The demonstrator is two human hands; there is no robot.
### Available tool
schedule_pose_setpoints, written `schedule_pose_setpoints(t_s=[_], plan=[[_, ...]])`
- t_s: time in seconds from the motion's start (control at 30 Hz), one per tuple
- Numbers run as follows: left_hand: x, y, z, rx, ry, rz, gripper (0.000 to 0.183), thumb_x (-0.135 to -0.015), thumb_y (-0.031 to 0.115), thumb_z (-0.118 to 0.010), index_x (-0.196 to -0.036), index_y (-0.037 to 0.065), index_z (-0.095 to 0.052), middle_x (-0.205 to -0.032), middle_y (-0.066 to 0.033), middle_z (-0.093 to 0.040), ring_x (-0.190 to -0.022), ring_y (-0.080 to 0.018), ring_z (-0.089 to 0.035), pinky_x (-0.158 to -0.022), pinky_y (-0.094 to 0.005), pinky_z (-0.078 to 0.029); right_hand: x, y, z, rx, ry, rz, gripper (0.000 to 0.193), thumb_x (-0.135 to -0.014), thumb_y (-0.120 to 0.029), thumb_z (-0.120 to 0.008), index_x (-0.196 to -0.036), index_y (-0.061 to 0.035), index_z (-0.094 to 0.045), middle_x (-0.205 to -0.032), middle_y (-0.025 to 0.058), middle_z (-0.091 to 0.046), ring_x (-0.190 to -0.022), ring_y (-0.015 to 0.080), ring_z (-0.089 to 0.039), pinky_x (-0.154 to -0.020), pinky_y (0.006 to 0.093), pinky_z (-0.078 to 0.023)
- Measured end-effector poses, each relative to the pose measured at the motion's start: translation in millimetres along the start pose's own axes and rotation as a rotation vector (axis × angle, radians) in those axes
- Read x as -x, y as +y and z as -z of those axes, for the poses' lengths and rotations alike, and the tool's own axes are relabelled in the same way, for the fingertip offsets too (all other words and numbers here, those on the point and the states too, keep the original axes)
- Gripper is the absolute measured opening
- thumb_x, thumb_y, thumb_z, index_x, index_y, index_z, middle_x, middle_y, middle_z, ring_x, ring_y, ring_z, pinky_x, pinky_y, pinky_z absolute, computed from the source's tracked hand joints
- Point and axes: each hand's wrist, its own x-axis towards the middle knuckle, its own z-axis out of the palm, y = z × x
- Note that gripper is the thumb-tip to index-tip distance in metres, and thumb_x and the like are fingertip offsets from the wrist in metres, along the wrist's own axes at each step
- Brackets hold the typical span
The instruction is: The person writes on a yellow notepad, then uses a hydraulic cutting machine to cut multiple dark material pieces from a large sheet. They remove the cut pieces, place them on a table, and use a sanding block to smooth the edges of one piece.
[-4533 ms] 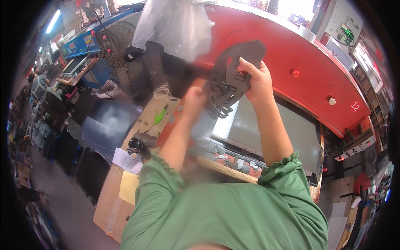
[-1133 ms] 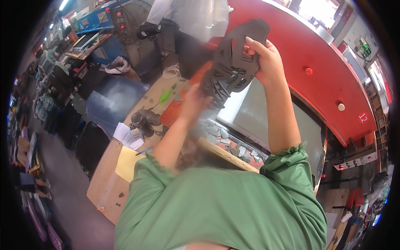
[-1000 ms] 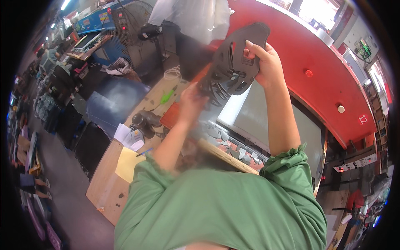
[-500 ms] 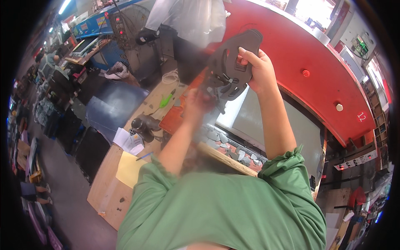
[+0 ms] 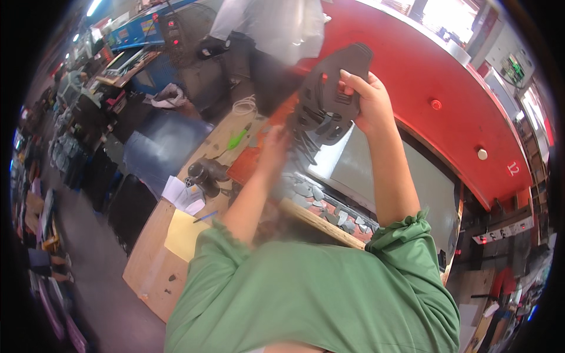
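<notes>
Up in front of me, my right hand [image 5: 371, 100] grips a stack of dark grey sole-shaped sheets [image 5: 344, 62], thumb on top. Curved slots and holes are cut through the sheets. Their lower left end fans into thin, separate strips near my left hand [image 5: 275, 148]. That hand is smeared by motion, so its fingers cannot be made out. Whether it touches the strips is unclear. Below lie several loose grey scraps [image 5: 347, 222] in a tray-like strip behind a wooden edge [image 5: 321, 223].
A red machine beam [image 5: 400, 70] with a red button [image 5: 435, 105] arches over a grey bed [image 5: 359, 176]. On the wooden table [image 5: 147, 259] lie a green-handled tool [image 5: 237, 138], a dark bottle [image 5: 200, 172], yellow paper [image 5: 182, 235], a blue pen [image 5: 206, 216] and a reddish-brown board [image 5: 242, 167].
The lower end of the sheets has shifted, and its strips now spread apart more plainly. My left hand stays blurred close by; my right hand keeps its hold.
</notes>
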Motion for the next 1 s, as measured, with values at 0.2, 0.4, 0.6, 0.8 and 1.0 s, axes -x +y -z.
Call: schedule_pose_setpoints(t_s=[0.2,0.4,0.6,0.8,1.0], plan=[[12.9,6.3,24.1,-0.188,0.087,-0.296,0.023,-0.091,0.015,-0.069,-0.111,0.008,-0.059,-0.095,0.0004,-0.062,-0.086,-0.0083,-0.057,-0.080,-0.0239,-0.046,10.1,1.0,-7.4,0.118,-0.107,0.023,0.012,-0.093,-0.010,-0.065,-0.084,-0.0074,-0.058,-0.070,-0.0009,-0.054,-0.074,0.0126,-0.061,-0.067,0.0294,-0.052],[99.8,51.5,99.8,-0.137,0.226,-0.149,0.023,-0.093,0.018,-0.068,-0.113,0.006,-0.063,-0.097,0.0000,-0.065,-0.084,-0.0083,-0.060,-0.079,-0.0242,-0.050,32.3,24.2,-44.4,0.035,-0.311,-0.144,0.003,-0.091,-0.004,-0.065,-0.094,-0.0040,-0.064,-0.074,0.0018,-0.060,-0.075,0.0125,-0.062,-0.070,0.0276,-0.052],[252.6,46.2,195.3,-0.101,0.768,-0.021,0.018,-0.099,0.019,-0.061,-0.111,0.005,-0.063,-0.095,-0.0004,-0.063,-0.083,-0.0068,-0.057,-0.077,-0.0217,-0.048,74.2,107.8,-92.7,0.058,-0.520,-0.433,0.007,-0.088,-0.003,-0.068,-0.092,-0.0051,-0.063,-0.081,0.0008,-0.065,-0.071,0.0076,-0.058,-0.067,0.0241,-0.047],[397.0,-36.4,202.7,0.021,1.317,0.047,0.026,-0.096,0.022,-0.065,-0.109,0.000,-0.062,-0.089,-0.0012,-0.061,-0.075,-0.0079,-0.052,-0.072,-0.0222,-0.044,129.5,229.7,-138.4,0.212,-0.655,-0.566,0.015,-0.088,-0.006,-0.069,-0.102,-0.0020,-0.067,-0.089,0.0004,-0.068,-0.078,0.0081,-0.060,-0.070,0.0253,-0.049],[487.3,-89.5,154.3,0.120,1.565,0.171,0.021,-0.096,0.016,-0.064,-0.108,-0.001,-0.062,-0.092,-0.0029,-0.061,-0.083,-0.0090,-0.057,-0.071,-0.0235,-0.048,184.8,302.4,-173.3,0.776,-0.837,0.092,0.017,-0.083,-0.010,-0.069,-0.097,-0.0005,-0.067,-0.076,0.0104,-0.067,-0.068,0.0210,-0.061,-0.063,0.0345,-0.049]])
